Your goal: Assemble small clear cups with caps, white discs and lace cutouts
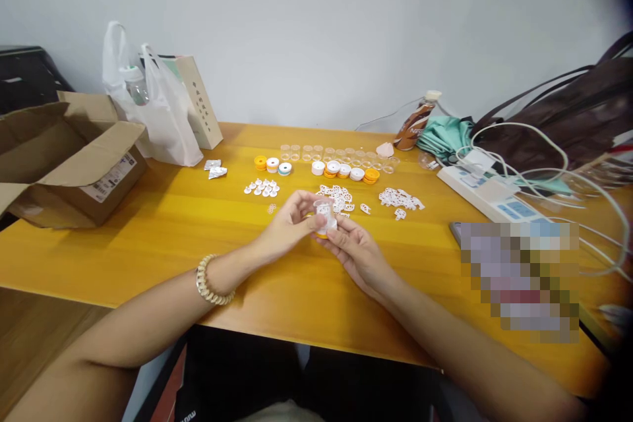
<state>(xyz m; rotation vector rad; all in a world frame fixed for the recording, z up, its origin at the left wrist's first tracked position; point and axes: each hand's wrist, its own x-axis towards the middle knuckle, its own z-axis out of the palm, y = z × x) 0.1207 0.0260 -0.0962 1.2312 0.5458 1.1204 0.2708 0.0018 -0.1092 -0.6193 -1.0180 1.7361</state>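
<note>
Over the middle of the table, my left hand point(293, 219) and my right hand point(360, 249) meet around a small clear plastic cup point(322, 207) with white inside and an orange base. My left thumb and fingers close on its left side. My right fingers grip the lower right, partly hiding the base. Just beyond lies a pile of white openwork plastic pieces point(338, 196), with a second pile point(399, 198) to the right. White knobbed pieces point(262, 187) sit left of my hands. Behind them stand white and orange round caps point(344, 172) and a row of clear cups point(349, 157).
An open cardboard box point(64, 171) and a white plastic bag point(171, 125) occupy the left. Crumpled foil point(216, 172) lies near the bag. To the right are a power strip point(494, 194) with loose cables, a bottle point(417, 122), a green cloth bundle point(444, 136) and a dark bag point(554, 105).
</note>
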